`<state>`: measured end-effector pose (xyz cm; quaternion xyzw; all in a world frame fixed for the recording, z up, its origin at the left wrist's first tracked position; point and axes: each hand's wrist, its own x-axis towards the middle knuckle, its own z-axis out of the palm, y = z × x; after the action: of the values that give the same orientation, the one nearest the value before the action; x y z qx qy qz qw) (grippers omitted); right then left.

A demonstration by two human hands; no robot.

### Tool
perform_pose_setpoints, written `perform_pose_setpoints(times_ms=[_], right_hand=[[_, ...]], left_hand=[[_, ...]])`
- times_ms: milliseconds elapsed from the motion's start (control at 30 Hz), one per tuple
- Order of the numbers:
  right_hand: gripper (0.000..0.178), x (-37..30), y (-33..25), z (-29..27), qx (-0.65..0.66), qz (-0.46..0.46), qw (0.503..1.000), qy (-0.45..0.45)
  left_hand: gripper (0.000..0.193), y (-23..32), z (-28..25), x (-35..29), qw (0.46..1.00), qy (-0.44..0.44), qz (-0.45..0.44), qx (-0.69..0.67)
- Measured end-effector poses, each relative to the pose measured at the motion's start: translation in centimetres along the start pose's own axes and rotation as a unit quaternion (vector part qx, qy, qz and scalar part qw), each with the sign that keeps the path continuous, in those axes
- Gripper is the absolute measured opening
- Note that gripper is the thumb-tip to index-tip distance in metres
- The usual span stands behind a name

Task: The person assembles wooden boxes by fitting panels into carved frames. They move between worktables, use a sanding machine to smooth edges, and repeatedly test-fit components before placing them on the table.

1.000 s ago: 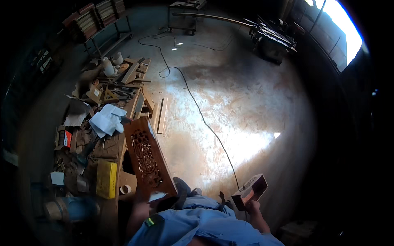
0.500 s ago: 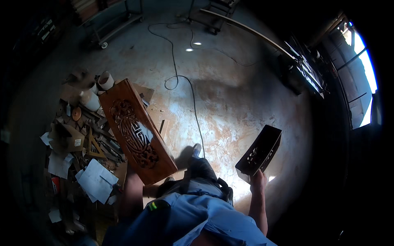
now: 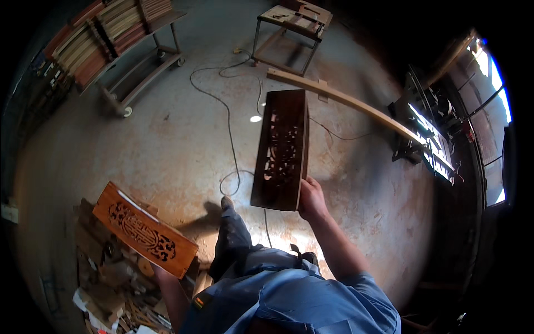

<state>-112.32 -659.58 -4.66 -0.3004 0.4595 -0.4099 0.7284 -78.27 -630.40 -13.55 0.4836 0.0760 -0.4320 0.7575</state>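
Observation:
Two carved wooden panels with cut-through ornament are in my hands. My right hand [image 3: 312, 199] is closed on the lower right edge of the dark brown panel [image 3: 257, 186], which is held upright ahead of me at the middle. Light shows through some of its openings. At lower left, the orange-brown panel [image 3: 119, 201] lies tilted above my left forearm [image 3: 173, 292]. My left hand is under it, closed on its near edge, with the fingers mostly hidden. A round carved motif fills the middle of this panel.
Tools, papers and scraps [image 3: 119, 303] are heaped at lower left. A wheeled cart [image 3: 150, 78] carries stacked wood strips. Farther off stand a small metal-legged table [image 3: 289, 22] and a long wooden beam [image 3: 356, 103] reaching a machine [image 3: 431, 133]. A cable [image 3: 229, 119] snakes across the floor.
The dark panel has risen from the right to the middle and turned more upright. The orange-brown panel has swung down to the left. My view has shifted, with more of the cart showing.

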Motion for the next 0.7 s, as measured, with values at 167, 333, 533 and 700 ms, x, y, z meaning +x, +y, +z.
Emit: perform_pose_setpoints(times_ms=[167,333,533,700], right_hand=[[0.025,18.0,-3.6,11.4,-0.001,0.022,1.0,-0.016],[0.027,33.5,-5.0,16.8,0.028,0.027,0.999,0.018],[0.025,53.6,-8.4,22.8,0.121,0.018,0.991,0.062],[0.028,72.1,-10.6,24.8,0.084,-0.059,0.987,0.12]], left_hand=[[0.036,3.9,8.5,16.5,0.999,0.013,0.038,-0.018],[0.036,8.0,17.7,31.9,1.0,-0.006,0.013,-0.02],[0.033,14.2,37.5,47.9,0.995,-0.087,0.001,0.039],[0.029,17.6,54.3,60.3,0.991,-0.085,0.018,0.102]])
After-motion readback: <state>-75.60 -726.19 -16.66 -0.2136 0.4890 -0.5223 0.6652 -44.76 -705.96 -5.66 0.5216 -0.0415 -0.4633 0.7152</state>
